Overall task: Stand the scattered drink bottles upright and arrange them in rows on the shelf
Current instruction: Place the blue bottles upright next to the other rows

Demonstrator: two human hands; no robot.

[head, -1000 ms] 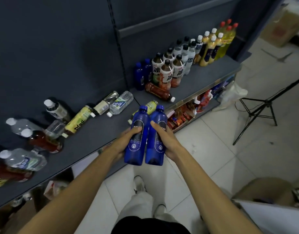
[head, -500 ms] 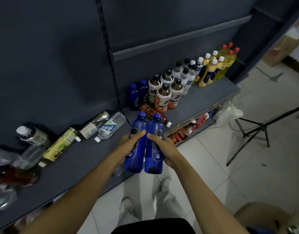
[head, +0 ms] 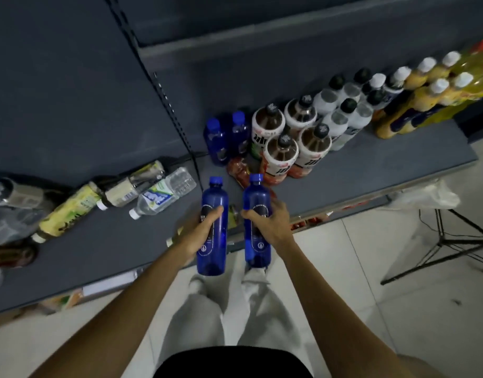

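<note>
My left hand [head: 198, 234] grips one blue bottle [head: 212, 230] and my right hand [head: 270, 225] grips a second blue bottle [head: 258, 222]. Both bottles are upright, a small gap apart, held above the front edge of the grey shelf [head: 120, 249]. At the shelf's back stand two more blue bottles [head: 226, 137], then rows of brown tea bottles [head: 292, 137], white bottles [head: 341, 113] and yellow bottles [head: 420, 102]. A red-brown bottle [head: 239, 170] lies flat between the tea bottles and my hands. On the left lie a clear water bottle [head: 164, 193], a pale-label bottle [head: 131, 184] and a yellow-green bottle [head: 68, 211].
More fallen bottles crowd the shelf's far left edge [head: 8, 214]. A slotted upright [head: 164, 91] divides the back panel. A lower shelf holds red packs [head: 308, 222]. A white plastic bag [head: 425, 195] and a black tripod [head: 453, 241] stand on the tiled floor at right.
The two blue bottles were pressed together; now my hands have pulled them apart. The view has shifted right and closer to the standing rows, and the bottles have moved toward the shelf.
</note>
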